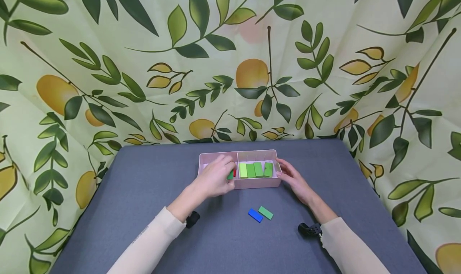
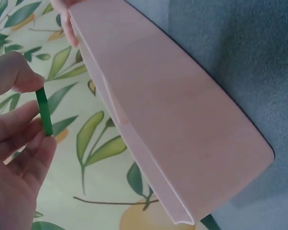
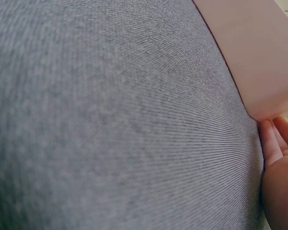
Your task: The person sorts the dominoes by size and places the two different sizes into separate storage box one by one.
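Note:
My left hand (image 1: 216,178) is over the left compartment of a pink two-part box (image 1: 252,183), pinching a green tile (image 2: 44,111) between thumb and fingers. Beside that tile a bit of a red piece (image 1: 235,172) shows inside the box; the hand hides most of this compartment. At the box's right end, my right hand (image 1: 293,180) holds the end wall, its thumb near the front corner and its fingers at the rim farther back. Several tiles stand in the right compartment: a yellow-green tile (image 1: 243,170) at its left and green tiles (image 1: 258,169) beside it.
On the grey-blue cloth of the table (image 1: 151,186), in front of the box, lie a blue tile (image 1: 255,215) and a green tile (image 1: 265,212) close together. A leaf-patterned curtain (image 1: 223,85) hangs behind the table and along its sides.

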### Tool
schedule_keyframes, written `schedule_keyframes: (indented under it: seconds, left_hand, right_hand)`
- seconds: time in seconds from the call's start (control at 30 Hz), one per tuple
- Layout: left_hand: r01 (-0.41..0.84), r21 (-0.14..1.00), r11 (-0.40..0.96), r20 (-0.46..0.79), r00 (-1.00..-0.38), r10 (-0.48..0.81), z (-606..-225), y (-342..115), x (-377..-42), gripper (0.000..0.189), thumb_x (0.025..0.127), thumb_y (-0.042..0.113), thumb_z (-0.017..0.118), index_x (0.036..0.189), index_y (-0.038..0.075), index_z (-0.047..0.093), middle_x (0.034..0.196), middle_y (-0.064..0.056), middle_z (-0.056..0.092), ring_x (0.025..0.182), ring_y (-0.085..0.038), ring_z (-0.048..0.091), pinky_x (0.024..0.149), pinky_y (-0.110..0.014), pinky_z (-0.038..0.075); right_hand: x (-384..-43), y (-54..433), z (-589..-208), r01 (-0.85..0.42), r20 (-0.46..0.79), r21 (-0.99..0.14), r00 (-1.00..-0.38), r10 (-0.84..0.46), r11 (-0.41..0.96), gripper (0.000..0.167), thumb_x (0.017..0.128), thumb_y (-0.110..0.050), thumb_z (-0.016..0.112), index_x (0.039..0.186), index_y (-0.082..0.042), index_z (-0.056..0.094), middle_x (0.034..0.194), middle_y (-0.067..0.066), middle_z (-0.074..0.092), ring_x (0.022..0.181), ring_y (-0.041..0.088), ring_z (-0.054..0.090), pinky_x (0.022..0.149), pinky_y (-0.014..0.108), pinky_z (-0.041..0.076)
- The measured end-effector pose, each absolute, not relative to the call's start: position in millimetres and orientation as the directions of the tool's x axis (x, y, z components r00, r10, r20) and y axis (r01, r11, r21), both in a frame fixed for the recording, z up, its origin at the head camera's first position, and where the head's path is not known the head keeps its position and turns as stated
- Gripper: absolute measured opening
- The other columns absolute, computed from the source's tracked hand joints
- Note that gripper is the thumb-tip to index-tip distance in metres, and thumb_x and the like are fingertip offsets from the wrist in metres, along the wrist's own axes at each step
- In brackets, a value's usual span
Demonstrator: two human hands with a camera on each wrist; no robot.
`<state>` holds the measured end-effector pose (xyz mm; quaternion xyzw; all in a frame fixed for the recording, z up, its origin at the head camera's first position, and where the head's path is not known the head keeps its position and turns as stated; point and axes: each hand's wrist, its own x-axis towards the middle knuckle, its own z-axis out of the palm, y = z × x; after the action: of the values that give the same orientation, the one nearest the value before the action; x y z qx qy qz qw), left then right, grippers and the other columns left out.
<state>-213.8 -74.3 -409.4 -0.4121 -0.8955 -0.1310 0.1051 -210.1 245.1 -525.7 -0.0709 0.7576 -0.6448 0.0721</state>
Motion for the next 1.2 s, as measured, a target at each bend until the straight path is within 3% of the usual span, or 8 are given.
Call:
schedule_keyframes:
  seconds: [0.13,0.63,0.83,1.2]
  left_hand:
    - [0.755,0.154,0.638,0.292,-0.651,0.7,-409.5,-74.3,-222.4,0.026,0.079,0.011,0.076,0.104,0.005,0.069,0.107,-0.005,0.065,0.102,-0.024,0.056,0.094,-0.035,0.048]
    - [0.65,0.238,0.722,0.177,-0.76,0.625,-424.1,-76.7,-250.0,0.033,0.081,0.012,0.077,0.112,0.003,0.071,0.111,-0.005,0.064,0.106,-0.024,0.054,0.091,-0.036,0.049]
    - [0.632,0.24,0.737,0.153,-0.775,0.614,-433.7,-76.9,-257.9,0.031,0.082,0.012,0.078,0.11,0.003,0.071,0.109,-0.005,0.064,0.102,-0.022,0.053,0.084,-0.034,0.05]
    - [0.596,0.223,0.772,0.035,-0.796,0.604,-451.6,-74.0,-273.0,0.028,0.084,0.012,0.076,0.112,0.006,0.072,0.11,-0.003,0.065,0.1,-0.02,0.053,0.085,-0.034,0.05]
  right_hand:
    - [-210.0,245.5,-525.3,-0.014,-0.018,-0.988,-0.979,-0.201,0.156,0.061,0.106,-0.022,0.055,0.159,-0.01,0.029,0.159,0.027,0.029,0.146,0.043,0.027,0.117,0.063,0.014]
    - [-209.1,244.5,-525.6,-0.016,-0.016,-0.987,-0.98,-0.2,0.16,0.06,0.106,-0.022,0.054,0.159,-0.01,0.028,0.159,0.027,0.028,0.146,0.044,0.027,0.117,0.063,0.013]
    - [-209.1,244.8,-525.6,-0.019,-0.013,-0.988,-0.98,-0.2,0.156,0.06,0.106,-0.021,0.054,0.159,-0.01,0.028,0.159,0.028,0.028,0.146,0.044,0.027,0.117,0.063,0.014]
    - [-210.6,245.3,-527.8,-0.019,-0.012,-0.987,-0.982,-0.191,0.162,0.06,0.105,-0.022,0.055,0.159,-0.011,0.03,0.158,0.027,0.031,0.144,0.043,0.03,0.116,0.063,0.017]
